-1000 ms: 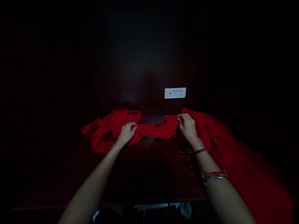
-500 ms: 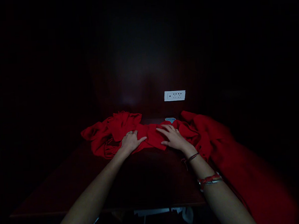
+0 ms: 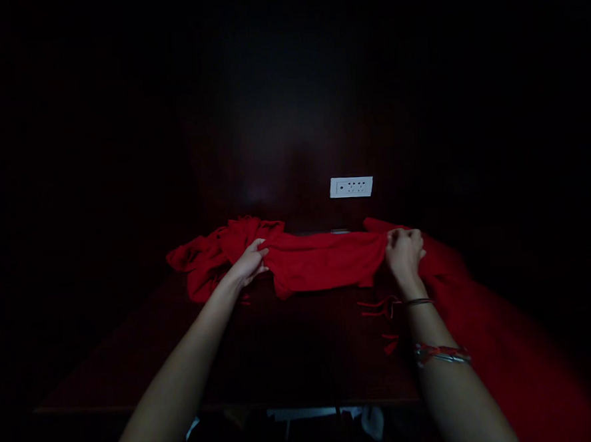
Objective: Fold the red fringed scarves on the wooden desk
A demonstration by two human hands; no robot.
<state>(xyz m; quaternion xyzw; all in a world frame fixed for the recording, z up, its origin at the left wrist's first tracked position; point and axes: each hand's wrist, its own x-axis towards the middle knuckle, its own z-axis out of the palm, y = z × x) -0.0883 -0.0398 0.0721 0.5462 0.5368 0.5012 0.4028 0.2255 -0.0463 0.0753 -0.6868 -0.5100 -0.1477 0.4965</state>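
A red fringed scarf (image 3: 328,262) stretches between my two hands above the dark tabletop. My left hand (image 3: 250,262) grips its left end, thumb on top and fingers partly hidden by the cloth. At the other end my right hand (image 3: 405,251) is closed on the fabric, knuckles up, with bracelets on the wrist. More bunched red cloth lies to the left of my left hand. To the right, a broad red length runs past my right forearm toward the near right corner. Whether all the red cloth is one piece I cannot tell.
A dark reddish table (image 3: 225,379) has its front edge near me. On the dark wall behind is a white power socket (image 3: 351,187). A thin light-edged object (image 3: 340,231) shows behind the scarf. Pale items (image 3: 302,414) sit below the table edge. The surroundings are very dark.
My hands lay on the cloth with fingers spread; now both grip it. The right hand has moved right, and the middle section is pulled out taut and mostly covers the object behind.
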